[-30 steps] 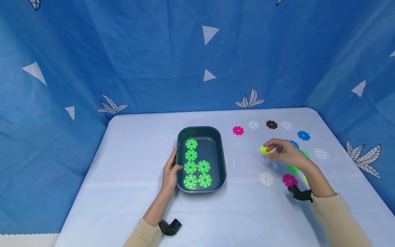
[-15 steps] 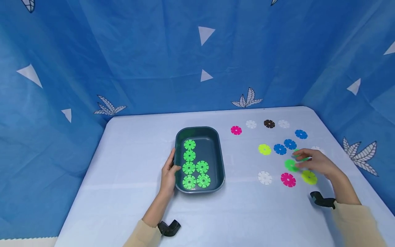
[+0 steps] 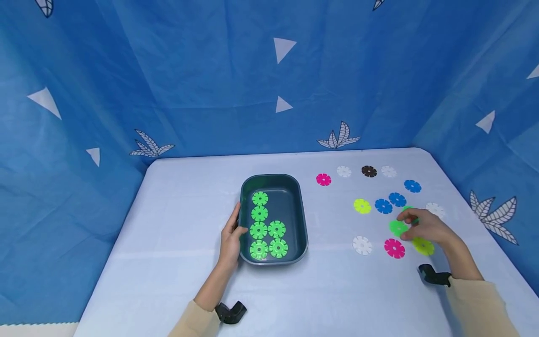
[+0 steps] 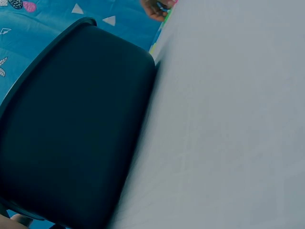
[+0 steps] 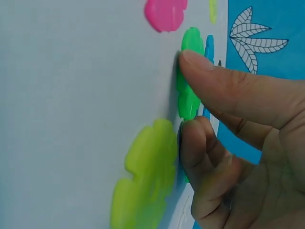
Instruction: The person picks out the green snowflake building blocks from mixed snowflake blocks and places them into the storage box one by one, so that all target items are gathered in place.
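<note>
My left hand [image 3: 229, 243] grips the left side of a dark teal plastic tub [image 3: 298, 220], thumb over the rim and fingers outside. Several green notched building discs [image 3: 259, 214] lie flat inside it. The tub's outer wall [image 4: 76, 124] fills much of the left wrist view. On the right, my right hand [image 3: 427, 227] pinches a green disc [image 5: 191, 76] at its edges between thumb and fingertip, close over the white table. Another green disc [image 3: 406, 208] is mostly hidden behind the fingers. A yellow-green disc [image 5: 147, 176] lies just beside the hand.
Around the right hand lie loose discs: pink [image 3: 394, 248], white [image 3: 362, 245], yellow [image 3: 362, 206] and blue [image 3: 383, 206]. Farther back are a brown disc [image 3: 369, 171] and another pink disc [image 3: 324, 179]. A blue patterned curtain [image 3: 210, 93] stands behind the white table [image 3: 177, 210].
My right hand has moved right and toward me, from near the yellow disc to the green one, and its fingers have closed in on it. The left hand stays at the tub.
</note>
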Demonstrator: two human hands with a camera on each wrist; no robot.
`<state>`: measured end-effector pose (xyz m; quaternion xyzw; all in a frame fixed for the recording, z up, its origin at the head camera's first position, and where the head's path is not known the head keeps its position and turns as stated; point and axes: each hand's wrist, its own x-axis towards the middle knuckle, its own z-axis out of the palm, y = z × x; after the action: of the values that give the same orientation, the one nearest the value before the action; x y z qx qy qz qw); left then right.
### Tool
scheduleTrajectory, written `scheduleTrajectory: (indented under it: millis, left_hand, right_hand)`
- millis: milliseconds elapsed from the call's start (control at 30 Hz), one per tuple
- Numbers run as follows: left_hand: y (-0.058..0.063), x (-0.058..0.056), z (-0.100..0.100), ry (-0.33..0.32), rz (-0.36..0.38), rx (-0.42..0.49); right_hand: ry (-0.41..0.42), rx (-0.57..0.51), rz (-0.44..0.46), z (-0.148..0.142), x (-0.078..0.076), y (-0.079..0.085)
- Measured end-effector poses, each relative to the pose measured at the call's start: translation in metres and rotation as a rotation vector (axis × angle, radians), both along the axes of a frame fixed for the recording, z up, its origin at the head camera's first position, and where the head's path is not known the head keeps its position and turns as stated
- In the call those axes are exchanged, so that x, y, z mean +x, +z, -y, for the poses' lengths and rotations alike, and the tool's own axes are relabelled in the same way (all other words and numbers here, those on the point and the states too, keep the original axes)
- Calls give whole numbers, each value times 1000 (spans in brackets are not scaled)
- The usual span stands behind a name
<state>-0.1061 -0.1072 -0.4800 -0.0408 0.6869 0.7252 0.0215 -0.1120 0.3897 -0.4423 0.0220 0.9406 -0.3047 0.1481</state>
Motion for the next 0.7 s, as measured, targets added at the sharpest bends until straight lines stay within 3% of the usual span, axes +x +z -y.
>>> scheduleTrajectory:
  millis: [400, 700]
  left_hand:
    - [0, 0, -1, -4, -5, 6]
    - [-2, 1, 1, -5, -3, 3]
  right_hand:
    - [33, 16, -37, -5, -1, 4]
    - [42, -101, -28, -1, -9, 16]
